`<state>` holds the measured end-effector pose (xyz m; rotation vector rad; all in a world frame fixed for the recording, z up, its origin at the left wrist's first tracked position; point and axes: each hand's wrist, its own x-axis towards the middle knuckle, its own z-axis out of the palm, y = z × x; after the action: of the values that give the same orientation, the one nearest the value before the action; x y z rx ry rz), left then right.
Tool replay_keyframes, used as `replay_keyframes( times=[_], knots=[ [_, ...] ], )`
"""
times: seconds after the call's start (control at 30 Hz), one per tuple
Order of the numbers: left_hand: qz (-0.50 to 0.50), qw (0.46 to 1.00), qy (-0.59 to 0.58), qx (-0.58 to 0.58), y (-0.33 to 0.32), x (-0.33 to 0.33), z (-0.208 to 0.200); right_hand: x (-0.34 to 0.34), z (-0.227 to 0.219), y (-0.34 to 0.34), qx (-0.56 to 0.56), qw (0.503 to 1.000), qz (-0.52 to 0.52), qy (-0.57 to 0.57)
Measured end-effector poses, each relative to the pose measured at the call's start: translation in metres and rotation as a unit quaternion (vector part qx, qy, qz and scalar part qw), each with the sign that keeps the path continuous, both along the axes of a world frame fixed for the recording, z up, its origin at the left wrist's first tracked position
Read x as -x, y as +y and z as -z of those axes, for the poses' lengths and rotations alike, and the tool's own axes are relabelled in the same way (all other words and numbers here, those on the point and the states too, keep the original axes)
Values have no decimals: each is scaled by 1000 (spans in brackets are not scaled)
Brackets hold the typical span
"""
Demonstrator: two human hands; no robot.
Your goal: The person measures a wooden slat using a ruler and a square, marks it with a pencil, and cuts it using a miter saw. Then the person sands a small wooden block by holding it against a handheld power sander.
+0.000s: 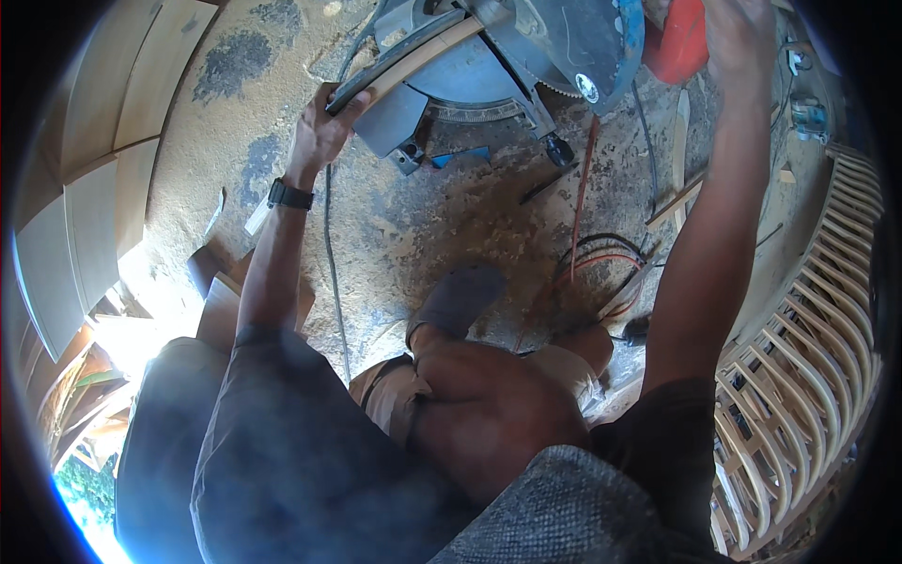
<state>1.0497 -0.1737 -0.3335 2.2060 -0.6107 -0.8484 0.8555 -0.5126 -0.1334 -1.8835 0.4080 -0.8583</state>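
Nearest you, one bare knee (498,404) is bent, and to its right runs one long row of curved wooden slats (799,367), packed too closely to count surely. A little farther, one grey shoe (460,296) rests on the dusty floor (404,240). To the left, at least four pale wooden panels (91,230) overlap, and one dark cable (330,244) runs near to far. Right of the shoe, one orange cable (584,193) leads away from you, with a tangle of cords at its near end.

Farther out, you wear one black watch (291,195) on your left wrist. One small blue piece (460,157) lies just near of the one mitre saw (460,80) on the floor. Of your two hands, the left hand (324,132) pinches the near left end of one wooden strip (427,58), thumb on the near side, against a dark bar behind it. That strip lies slantwise across the saw, left of its saw head (583,38). At the far right, your right hand (740,42) is beside one red part (681,42); the view cuts it off, so you cannot tell whether it grips anything.
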Motion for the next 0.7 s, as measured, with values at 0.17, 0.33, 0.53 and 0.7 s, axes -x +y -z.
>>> replay_keyframes(
  times=[0.17, 0.33, 0.53, 0.7],
  knots=[
    [-2, 1000, 6, -3, 1, 1, 3, -7, -11, 1, 29, 999, -4, 18],
    [13, 1000, -3, -7, 0, 0, -2, -4, -9, -5, 55, 998, 2, 22],
    [7, 1000, 6, -8, 1, 0, 5, 1, 1, 0, 40, 999, 28, 15],
    [36, 999, -26, 6, 6, -4, 16, 4, 3, -1, 28, 1000, -3, -7]
  ],
)
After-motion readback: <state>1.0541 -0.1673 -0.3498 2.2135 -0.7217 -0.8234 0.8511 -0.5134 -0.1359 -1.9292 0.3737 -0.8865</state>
